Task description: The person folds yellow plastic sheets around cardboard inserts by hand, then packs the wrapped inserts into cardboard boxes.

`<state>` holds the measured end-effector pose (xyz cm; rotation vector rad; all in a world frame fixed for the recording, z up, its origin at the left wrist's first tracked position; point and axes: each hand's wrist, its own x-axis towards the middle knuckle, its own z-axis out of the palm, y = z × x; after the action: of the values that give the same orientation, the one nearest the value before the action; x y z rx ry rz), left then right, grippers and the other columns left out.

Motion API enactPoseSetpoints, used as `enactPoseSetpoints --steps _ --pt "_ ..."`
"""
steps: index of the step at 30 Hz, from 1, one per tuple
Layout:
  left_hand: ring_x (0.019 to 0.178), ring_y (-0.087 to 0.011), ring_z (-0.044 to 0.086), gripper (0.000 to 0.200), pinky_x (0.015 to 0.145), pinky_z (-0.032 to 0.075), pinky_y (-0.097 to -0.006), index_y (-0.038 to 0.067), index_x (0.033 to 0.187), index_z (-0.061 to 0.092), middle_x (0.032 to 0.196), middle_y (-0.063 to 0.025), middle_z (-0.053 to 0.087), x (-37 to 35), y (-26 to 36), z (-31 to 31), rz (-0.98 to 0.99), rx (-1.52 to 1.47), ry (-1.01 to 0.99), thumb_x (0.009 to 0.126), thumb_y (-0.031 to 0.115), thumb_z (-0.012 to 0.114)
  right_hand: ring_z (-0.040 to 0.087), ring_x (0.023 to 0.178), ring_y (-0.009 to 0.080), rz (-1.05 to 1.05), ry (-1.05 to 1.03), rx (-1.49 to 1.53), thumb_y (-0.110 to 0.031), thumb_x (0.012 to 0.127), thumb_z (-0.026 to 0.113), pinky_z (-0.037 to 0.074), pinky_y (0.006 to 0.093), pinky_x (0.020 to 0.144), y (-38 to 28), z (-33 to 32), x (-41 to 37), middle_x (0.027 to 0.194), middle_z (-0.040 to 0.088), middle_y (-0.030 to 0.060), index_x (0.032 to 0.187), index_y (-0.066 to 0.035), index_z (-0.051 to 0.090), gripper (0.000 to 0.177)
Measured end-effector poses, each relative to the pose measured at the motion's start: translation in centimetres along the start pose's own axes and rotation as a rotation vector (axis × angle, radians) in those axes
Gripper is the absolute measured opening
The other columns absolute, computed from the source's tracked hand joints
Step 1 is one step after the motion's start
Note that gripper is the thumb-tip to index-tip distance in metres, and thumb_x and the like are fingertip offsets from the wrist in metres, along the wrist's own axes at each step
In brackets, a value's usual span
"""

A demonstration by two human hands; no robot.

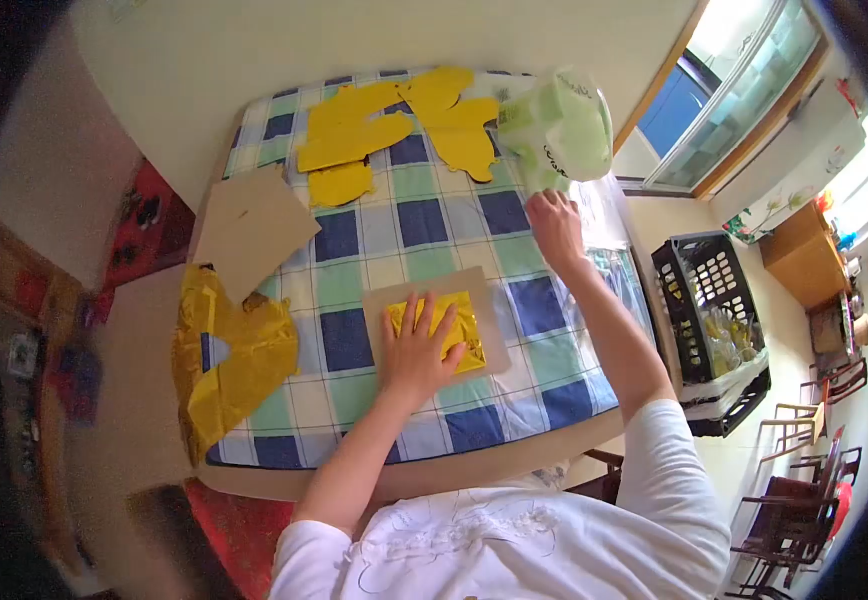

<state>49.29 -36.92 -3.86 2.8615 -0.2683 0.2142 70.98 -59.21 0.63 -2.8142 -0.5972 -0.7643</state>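
Observation:
My left hand [416, 345] lies flat with spread fingers on a shiny yellow foil-like sheet [464, 325]. Under that sheet is a square piece of cardboard [496, 340] on the checked tablecloth [424, 220]. Farther out to the right, my right hand [556, 218] is closed at the near edge of a pale green, see-through plastic bag [559, 125] with dark lettering. The bag stands puffed up at the table's far right corner. The fingertips are partly hidden, but they appear to pinch its lower edge.
Flat yellow cut-out pieces [354, 135] lie along the table's far side. A larger cardboard sheet [254, 225] and crumpled yellow film [239, 375] are at the left edge. Right of the table, a black plastic crate [709, 310] holds bagged items; wooden chairs [789, 510] stand beyond.

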Motion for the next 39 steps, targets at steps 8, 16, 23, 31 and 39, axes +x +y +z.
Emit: enactPoseSetpoints --steps 8,16,23,31,39 --pt "0.142 -0.0326 0.019 0.058 0.111 0.009 -0.0635 0.02 0.141 0.043 0.151 -0.0118 0.029 -0.1 -0.2 0.0 0.021 -0.018 0.041 0.089 0.046 0.05 0.057 0.104 0.0329 0.525 -0.225 -0.003 -0.025 0.085 0.061 0.047 0.0469 0.084 4.8 4.3 -0.8 0.105 0.062 0.0119 0.097 -0.008 0.062 0.021" --pt "0.141 -0.033 0.022 0.06 0.109 0.012 -0.0649 0.02 0.141 0.043 0.15 -0.0124 0.032 -0.2 -0.1 0.2 0.025 0.007 0.071 0.088 0.047 0.051 0.059 0.084 0.0301 0.017 0.167 0.214 -0.011 0.08 0.064 0.046 0.042 0.074 -2.3 -1.5 0.1 0.082 0.06 0.009 0.082 -0.01 0.067 0.003" --pt "0.141 -0.0334 0.021 0.061 0.11 0.011 -0.0637 0.022 0.145 0.036 0.152 -0.0125 0.026 0.0 -0.1 -0.1 0.009 0.057 -0.011 0.09 0.048 0.047 0.061 0.089 0.0354 0.044 -0.048 0.384 -0.02 0.083 0.062 0.049 0.0442 0.076 -8.0 1.9 -3.7 0.089 0.061 0.0115 0.107 -0.015 0.06 0.024" --pt "0.142 -0.0327 0.019 0.058 0.11 0.01 -0.0637 0.02 0.141 0.043 0.15 -0.0114 0.031 -0.1 -0.3 0.7 0.007 -0.036 0.045 0.09 0.047 0.05 0.065 0.078 0.0288 0.525 -0.473 0.678 -0.028 0.083 0.069 0.051 0.0352 0.071 -8.6 -3.0 -10.7 0.084 0.065 0.0168 0.123 -0.004 0.049 0.051" --pt "0.142 -0.034 0.02 0.064 0.11 0.009 -0.0633 0.017 0.145 0.035 0.151 -0.0125 0.029 -0.1 -0.3 0.3 0.012 -0.084 0.07 0.09 0.045 0.051 0.06 0.08 0.0104 0.58 -0.649 1.21 -0.018 0.078 0.075 0.051 0.0287 0.073 -10.1 -2.9 -10.6 0.092 0.068 0.004 0.102 0.005 0.065 0.035"
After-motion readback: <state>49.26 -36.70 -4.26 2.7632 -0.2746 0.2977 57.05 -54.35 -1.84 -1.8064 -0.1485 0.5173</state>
